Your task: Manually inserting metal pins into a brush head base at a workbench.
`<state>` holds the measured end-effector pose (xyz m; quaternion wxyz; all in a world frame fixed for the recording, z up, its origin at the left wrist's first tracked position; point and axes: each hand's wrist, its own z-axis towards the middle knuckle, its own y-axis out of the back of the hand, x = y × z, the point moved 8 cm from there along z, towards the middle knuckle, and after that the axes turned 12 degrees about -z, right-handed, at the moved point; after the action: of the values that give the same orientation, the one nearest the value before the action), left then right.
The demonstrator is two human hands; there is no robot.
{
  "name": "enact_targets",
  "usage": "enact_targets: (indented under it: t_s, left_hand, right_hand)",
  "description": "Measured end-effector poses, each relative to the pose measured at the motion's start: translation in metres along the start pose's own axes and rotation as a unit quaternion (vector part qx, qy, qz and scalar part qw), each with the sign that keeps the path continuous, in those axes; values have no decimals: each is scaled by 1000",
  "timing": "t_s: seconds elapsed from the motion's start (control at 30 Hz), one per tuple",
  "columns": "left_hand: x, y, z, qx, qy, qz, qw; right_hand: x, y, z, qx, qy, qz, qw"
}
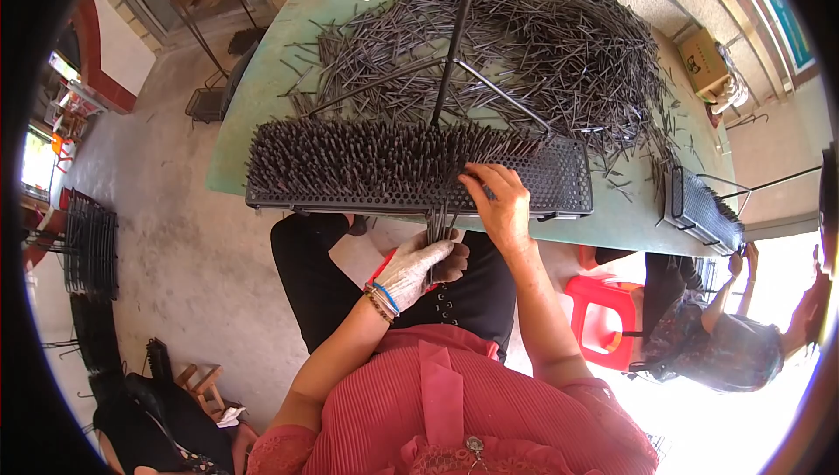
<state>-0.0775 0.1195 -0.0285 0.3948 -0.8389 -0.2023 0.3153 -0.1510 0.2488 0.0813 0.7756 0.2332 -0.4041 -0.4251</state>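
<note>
A long black perforated tray [559, 180] sits at the table's near edge, tilted toward me. Thin dark sticks [350, 156] stand upright in its holes over the left and middle, while bare holes show on the right. In a white glove with bare-looking dark fingertips, my left hand [415, 270] is closed around a bundle of sticks [440, 223] just below the tray's front edge. My bare right hand [501, 204] reaches over that edge, thumb and forefinger pinched on a stick by the last standing rows. The stick's ends are hard to make out.
A large heap of loose sticks [603, 55] covers the table [240, 147]. A black pole with braces [454, 47] rises behind the tray. At right, another person [725, 344] handles a similar tray [699, 208] beside a red stool [603, 318]. Stacked black racks [90, 248] stand at left.
</note>
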Motion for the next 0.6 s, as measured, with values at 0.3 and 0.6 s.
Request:
enact_targets:
  t_s: [0.3,0.6]
  left_hand:
    - [-4,0,5,1,-16,-28,999]
    - [-12,-10,-5,39,-35,44,998]
  right_hand:
    - [4,-3,6,8,58,-33,998]
    - [5,-5,-14,157,-126,144,969]
